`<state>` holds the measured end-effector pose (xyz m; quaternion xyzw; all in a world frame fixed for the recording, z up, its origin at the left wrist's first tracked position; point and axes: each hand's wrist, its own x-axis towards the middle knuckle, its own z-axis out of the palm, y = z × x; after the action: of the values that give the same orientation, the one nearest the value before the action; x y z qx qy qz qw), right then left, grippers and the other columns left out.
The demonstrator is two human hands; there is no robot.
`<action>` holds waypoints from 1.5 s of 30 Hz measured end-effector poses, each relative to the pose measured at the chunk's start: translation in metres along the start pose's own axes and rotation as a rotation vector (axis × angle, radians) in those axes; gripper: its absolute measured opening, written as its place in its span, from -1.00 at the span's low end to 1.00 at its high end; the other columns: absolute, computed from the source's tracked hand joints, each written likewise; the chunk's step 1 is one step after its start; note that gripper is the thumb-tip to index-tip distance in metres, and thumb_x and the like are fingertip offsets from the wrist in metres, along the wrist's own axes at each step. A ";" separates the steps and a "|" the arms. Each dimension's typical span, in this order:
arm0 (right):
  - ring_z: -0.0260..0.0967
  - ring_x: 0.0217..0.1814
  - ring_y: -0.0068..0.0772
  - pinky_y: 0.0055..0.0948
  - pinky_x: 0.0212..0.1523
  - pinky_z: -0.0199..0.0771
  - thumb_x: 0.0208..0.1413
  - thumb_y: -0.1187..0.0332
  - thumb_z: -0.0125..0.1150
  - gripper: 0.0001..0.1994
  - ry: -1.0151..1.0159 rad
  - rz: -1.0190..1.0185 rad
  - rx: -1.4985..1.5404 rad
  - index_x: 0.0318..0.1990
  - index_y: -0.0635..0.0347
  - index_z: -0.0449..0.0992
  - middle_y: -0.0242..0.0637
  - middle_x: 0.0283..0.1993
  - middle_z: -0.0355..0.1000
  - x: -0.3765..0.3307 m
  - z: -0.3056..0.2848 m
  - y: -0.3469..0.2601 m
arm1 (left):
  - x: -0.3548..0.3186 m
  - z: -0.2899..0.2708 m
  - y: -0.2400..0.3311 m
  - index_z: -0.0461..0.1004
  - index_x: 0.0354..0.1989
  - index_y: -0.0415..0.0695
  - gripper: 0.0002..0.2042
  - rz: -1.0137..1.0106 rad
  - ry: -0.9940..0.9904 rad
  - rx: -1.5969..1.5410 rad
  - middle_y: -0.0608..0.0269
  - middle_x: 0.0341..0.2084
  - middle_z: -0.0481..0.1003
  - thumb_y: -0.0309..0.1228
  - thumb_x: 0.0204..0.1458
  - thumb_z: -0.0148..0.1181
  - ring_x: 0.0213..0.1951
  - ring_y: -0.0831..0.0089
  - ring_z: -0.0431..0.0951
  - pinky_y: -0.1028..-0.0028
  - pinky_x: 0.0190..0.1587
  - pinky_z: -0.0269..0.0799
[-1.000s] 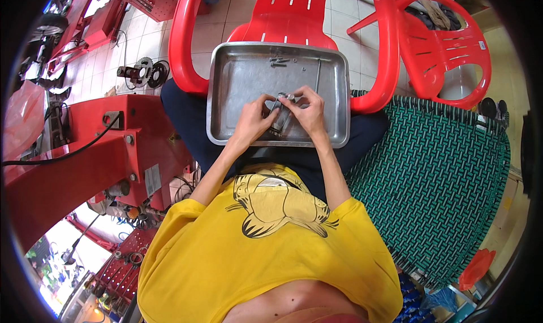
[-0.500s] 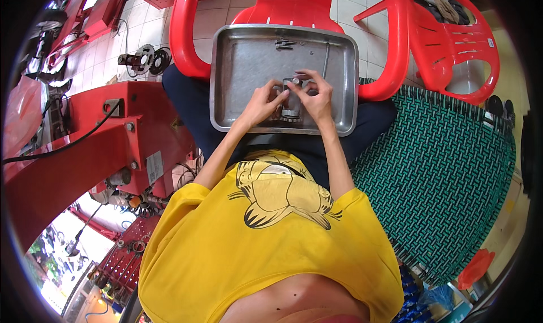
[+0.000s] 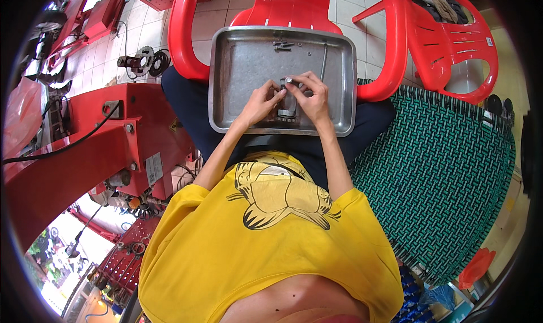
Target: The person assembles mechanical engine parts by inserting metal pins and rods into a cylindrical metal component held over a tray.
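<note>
A shallow metal tray (image 3: 214, 80) rests across my legs. Within it, a grey metal part (image 3: 287, 114) with a round toothed-looking end points toward me. My left hand (image 3: 259, 107) is closed around the left side of its far end. From the right, the bent fingers of my right hand (image 3: 315, 101) pinch a small shiny bolt-like piece (image 3: 289, 80) at that same end. Whether the piece sits in the part is hidden by my fingers. Several small bolts (image 3: 283, 44) lie at the tray's far side, and a thin metal rod (image 3: 324, 61) is toward its right.
Beyond the tray stands a red plastic chair (image 3: 283, 13), its arms flanking the tray. Another red chair (image 3: 452, 43) is at the far right. A green woven seat (image 3: 438, 176) fills my right side. A red machine frame (image 3: 79, 147) is left; sprockets (image 3: 146, 61) lie on the tiles.
My right fingers have drawn in closer around the small bolt-like piece, which has shifted slightly left. My left hand stays at the metal part.
</note>
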<state>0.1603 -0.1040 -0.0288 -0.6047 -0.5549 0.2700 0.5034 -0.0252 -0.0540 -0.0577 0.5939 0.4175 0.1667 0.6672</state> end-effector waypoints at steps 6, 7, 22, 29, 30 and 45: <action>0.54 -0.45 -0.52 -0.52 -0.46 0.45 0.05 0.38 0.54 -0.79 0.031 0.098 0.022 -0.15 0.17 0.72 -0.31 -0.21 0.60 0.001 0.000 -0.005 | 0.000 -0.001 0.001 0.37 -0.07 -0.20 -0.70 -0.004 -0.011 -0.035 0.28 -0.59 0.47 -0.19 0.35 0.19 -0.65 0.53 0.50 0.51 -0.64 0.39; 0.54 -0.47 -0.52 -0.52 -0.46 0.45 0.04 0.38 0.54 -0.79 0.033 0.087 0.040 -0.17 0.17 0.72 -0.31 -0.22 0.60 0.002 0.000 -0.007 | -0.001 -0.001 0.003 0.37 -0.06 -0.21 -0.69 -0.017 -0.008 -0.040 0.29 -0.60 0.47 -0.19 0.35 0.19 -0.65 0.53 0.50 0.52 -0.64 0.40; 0.52 -0.47 -0.61 -0.53 -0.46 0.46 0.04 0.40 0.51 -0.68 -0.081 -0.029 -0.016 -0.01 0.13 0.69 -0.30 -0.22 0.62 0.003 -0.002 -0.011 | 0.000 -0.001 -0.002 0.41 -0.10 -0.19 -0.72 -0.020 0.011 -0.050 0.31 -0.62 0.48 -0.20 0.36 0.19 -0.65 0.55 0.49 0.52 -0.63 0.37; 0.53 -0.46 -0.58 -0.56 -0.46 0.44 0.04 0.41 0.52 -0.79 0.047 0.138 0.042 -0.15 0.18 0.69 -0.32 -0.27 0.59 0.000 -0.003 -0.008 | 0.000 0.000 0.004 0.39 -0.08 -0.18 -0.71 -0.048 -0.045 -0.062 0.34 -0.62 0.45 -0.17 0.38 0.15 -0.63 0.57 0.48 0.53 -0.59 0.38; 0.52 -0.48 -0.57 -0.56 -0.47 0.44 0.03 0.41 0.53 -0.80 0.058 0.117 0.080 -0.20 0.20 0.68 -0.33 -0.29 0.59 0.001 -0.002 -0.011 | 0.001 -0.001 0.001 0.39 -0.07 -0.18 -0.70 -0.037 -0.057 -0.069 0.34 -0.61 0.45 -0.16 0.38 0.15 -0.63 0.57 0.48 0.53 -0.59 0.38; 0.48 -0.49 -0.61 -0.58 -0.48 0.42 0.02 0.40 0.56 -0.75 0.021 -0.040 -0.035 -0.15 0.24 0.66 -0.33 -0.26 0.60 0.001 -0.005 0.004 | 0.004 0.000 -0.008 0.37 -0.06 -0.15 -0.73 -0.026 -0.112 -0.177 0.40 -0.54 0.42 -0.19 0.38 0.15 -0.59 0.61 0.45 0.56 -0.60 0.36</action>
<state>0.1663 -0.1038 -0.0303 -0.6050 -0.5662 0.2440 0.5038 -0.0248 -0.0530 -0.0671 0.5355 0.3708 0.1608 0.7416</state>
